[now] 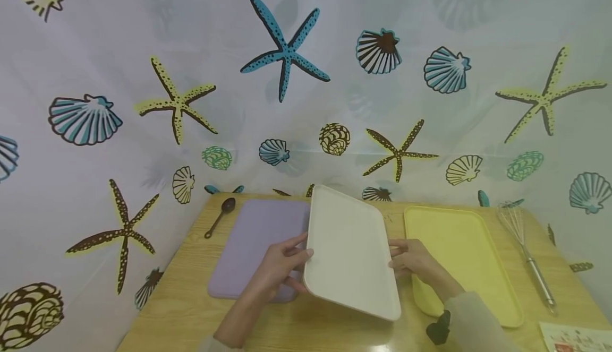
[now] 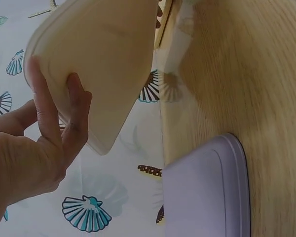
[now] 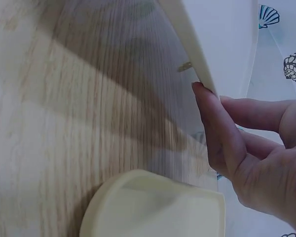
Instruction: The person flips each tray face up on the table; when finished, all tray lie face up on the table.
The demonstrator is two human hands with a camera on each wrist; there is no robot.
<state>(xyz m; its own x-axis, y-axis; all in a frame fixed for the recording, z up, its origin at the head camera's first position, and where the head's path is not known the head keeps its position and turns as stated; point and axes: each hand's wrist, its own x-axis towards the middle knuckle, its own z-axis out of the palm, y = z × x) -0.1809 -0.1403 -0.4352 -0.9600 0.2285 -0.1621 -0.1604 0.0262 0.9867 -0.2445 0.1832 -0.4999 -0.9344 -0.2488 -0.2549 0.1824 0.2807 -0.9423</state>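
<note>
Head view: our left hand (image 1: 279, 262) and right hand (image 1: 417, 260) pinch the white tray (image 1: 351, 251).
White tray: lifted, not placed.
Purple tray (image 1: 255, 243), yellow tray (image 1: 464, 251): on the bench (image 1: 177, 304).

A purple tray (image 1: 258, 246) lies on the wooden counter (image 1: 179, 291), with a little dark brown spoon (image 1: 227, 208) on its left. A yellow tray (image 1: 473, 262) lies over on the right. Beside it is a whisk (image 1: 533, 268) with a shiny handle. Part of a white packet (image 1: 580, 340) shows in the near right corner. Behind hangs a white cloth (image 1: 215, 28) with sea stars (image 1: 286, 52) and shells (image 1: 447, 71).
</note>
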